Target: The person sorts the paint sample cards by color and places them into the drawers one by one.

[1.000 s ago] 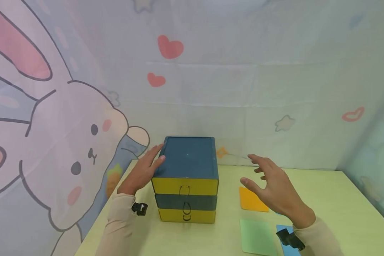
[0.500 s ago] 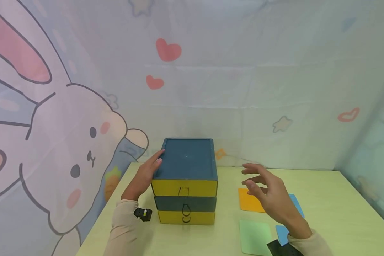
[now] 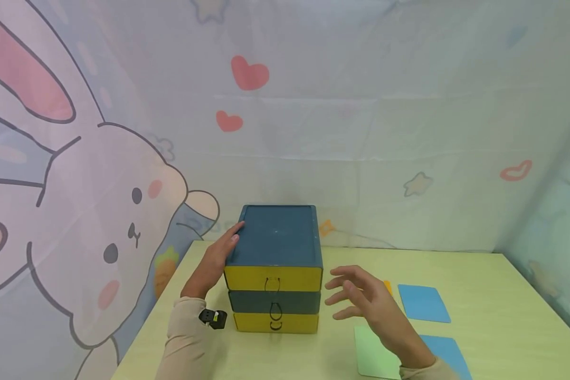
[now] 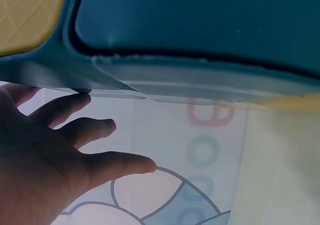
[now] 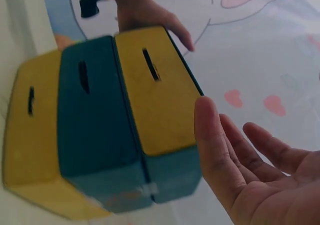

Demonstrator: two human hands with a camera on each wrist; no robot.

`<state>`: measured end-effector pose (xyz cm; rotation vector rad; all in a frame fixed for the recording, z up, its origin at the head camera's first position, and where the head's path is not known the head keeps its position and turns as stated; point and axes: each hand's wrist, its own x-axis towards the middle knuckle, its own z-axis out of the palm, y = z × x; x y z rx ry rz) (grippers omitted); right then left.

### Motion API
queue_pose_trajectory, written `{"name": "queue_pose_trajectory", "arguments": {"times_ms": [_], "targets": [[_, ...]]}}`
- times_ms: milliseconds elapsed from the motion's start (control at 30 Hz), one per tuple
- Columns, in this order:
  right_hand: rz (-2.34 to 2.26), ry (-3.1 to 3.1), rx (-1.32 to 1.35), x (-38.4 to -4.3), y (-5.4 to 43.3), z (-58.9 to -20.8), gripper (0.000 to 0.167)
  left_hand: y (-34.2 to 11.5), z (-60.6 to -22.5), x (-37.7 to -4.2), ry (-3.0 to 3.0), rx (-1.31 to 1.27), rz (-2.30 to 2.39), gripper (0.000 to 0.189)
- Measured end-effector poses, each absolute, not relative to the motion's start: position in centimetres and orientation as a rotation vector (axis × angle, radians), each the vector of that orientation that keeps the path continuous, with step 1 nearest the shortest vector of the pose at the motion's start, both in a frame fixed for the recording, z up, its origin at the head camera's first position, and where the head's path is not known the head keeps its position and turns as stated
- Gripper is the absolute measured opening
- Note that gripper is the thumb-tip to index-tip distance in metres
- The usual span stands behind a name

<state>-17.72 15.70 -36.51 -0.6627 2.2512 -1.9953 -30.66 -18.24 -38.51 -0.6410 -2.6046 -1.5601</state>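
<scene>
A stack of drawers (image 3: 276,235) with a dark teal top stands on the table. Its yellow top drawer (image 3: 294,278), teal middle drawer (image 3: 298,302) and yellow bottom drawer (image 3: 296,323) are all pushed in, each with a dark loop handle. My left hand (image 3: 214,266) lies along the left side of the stack, fingers extended and touching its upper edge. In the left wrist view the left hand's spread fingers (image 4: 107,164) show beneath the teal edge. My right hand (image 3: 368,301) hovers just right of the drawers, apart from them, fingers loosely bent and holding nothing.
To the right on the pale yellow-green table (image 3: 494,295) lie flat square cards: a blue card (image 3: 424,303), another blue card (image 3: 448,353), a green card (image 3: 372,353) and an orange card (image 3: 387,286) mostly behind my right hand. A printed rabbit cloth (image 3: 361,132) hangs behind.
My right hand has moved left and down toward the drawer stack, baring the blue cards and covering most of the orange one. The left hand has come down slightly against the stack's side.
</scene>
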Motion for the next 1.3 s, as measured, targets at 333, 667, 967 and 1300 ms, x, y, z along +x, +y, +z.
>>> {"name": "queue_pose_trajectory", "arguments": {"times_ms": [333,667,967,1300], "targets": [[-1.952,1.965,-0.440,-17.8,11.6,-38.9,0.052,-18.3,-38.4,-30.4,-2.596,-0.644,-1.563,0.061],[-1.925,1.828,-0.303,-18.5,8.8,-40.4,0.061,-18.4,-38.4,-30.2,-2.598,-0.644,-1.576,0.060],[-1.929,1.760,-0.248,-19.0,7.1,-40.8,0.065,-18.5,-38.5,-30.2,-2.608,-0.620,-1.590,0.061],[-1.950,1.757,-0.224,-19.4,6.2,-41.0,0.065,-18.3,-38.5,-30.5,-2.601,-0.614,-1.603,0.060]]}}
